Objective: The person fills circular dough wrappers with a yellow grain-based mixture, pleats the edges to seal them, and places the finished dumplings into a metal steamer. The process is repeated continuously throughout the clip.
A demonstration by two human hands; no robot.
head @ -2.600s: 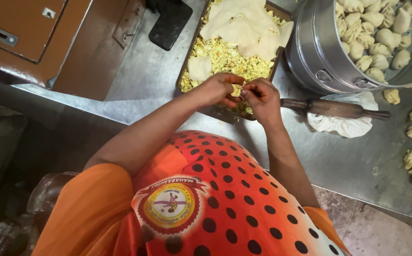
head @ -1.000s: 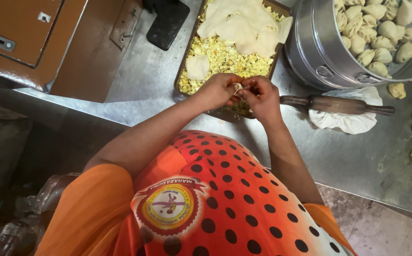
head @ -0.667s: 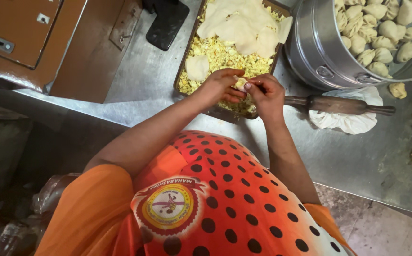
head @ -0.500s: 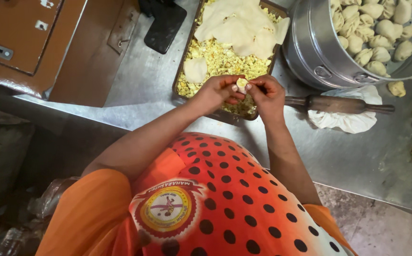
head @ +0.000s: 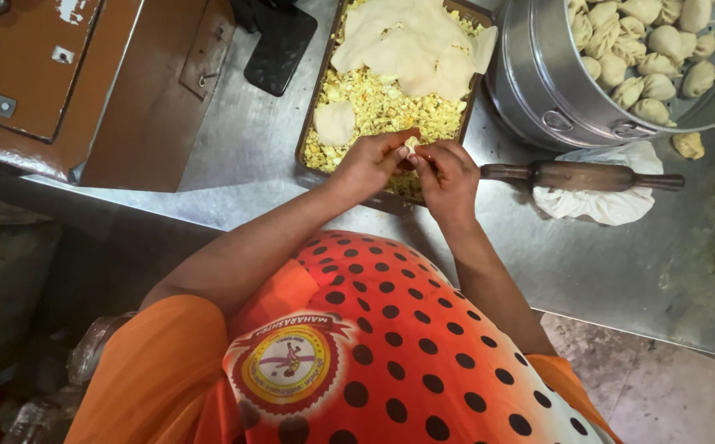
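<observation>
Head view: steel counter (head: 604, 271), brown cabinet (head: 53, 74).

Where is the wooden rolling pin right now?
In the head view, the rolling pin lies on the steel counter, right of the right hand, resting on a white cloth below the steamer pot.

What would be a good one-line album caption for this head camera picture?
Both hands, left hand and right hand, pinch a small dumpling over a tray of yellow filling, beside a steamer.
</observation>
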